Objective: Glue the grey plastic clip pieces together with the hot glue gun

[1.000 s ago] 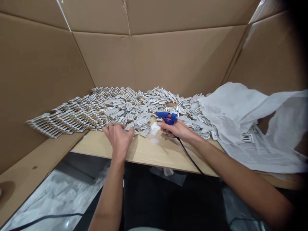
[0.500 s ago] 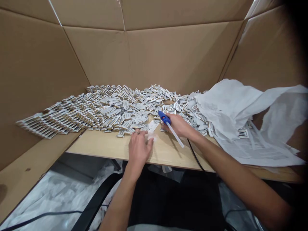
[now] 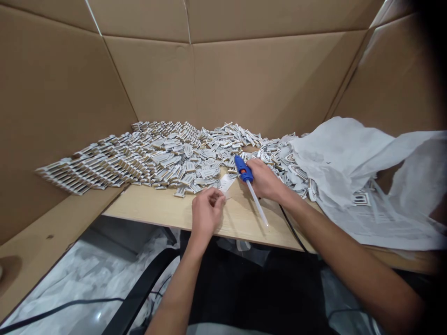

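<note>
My right hand (image 3: 262,179) is wrapped round a blue glue gun (image 3: 243,168), with a long pale glue stick (image 3: 257,204) poking out of its rear end towards me. The gun's nose points away, near a small white paper slip (image 3: 226,183). My left hand (image 3: 207,208) pinches the near end of that slip between thumb and fingers, low over the wooden tabletop (image 3: 153,204). Just beyond both hands lies a heap of small flat grey-white cut-out pieces (image 3: 206,163). The gun's tip is partly lost against the pieces.
Neatly stacked rows of similar pieces (image 3: 104,160) stand at the left. Crumpled white sheeting (image 3: 342,153) covers the right side. Tall cardboard walls (image 3: 251,83) enclose the back and sides. A black cord (image 3: 293,228) runs from the gun over the table's front edge.
My left fingers have gone from lying spread on the slip to pinching its near end. The glue gun stays in my right hand, its position over the table little changed. The view has shifted slightly.
</note>
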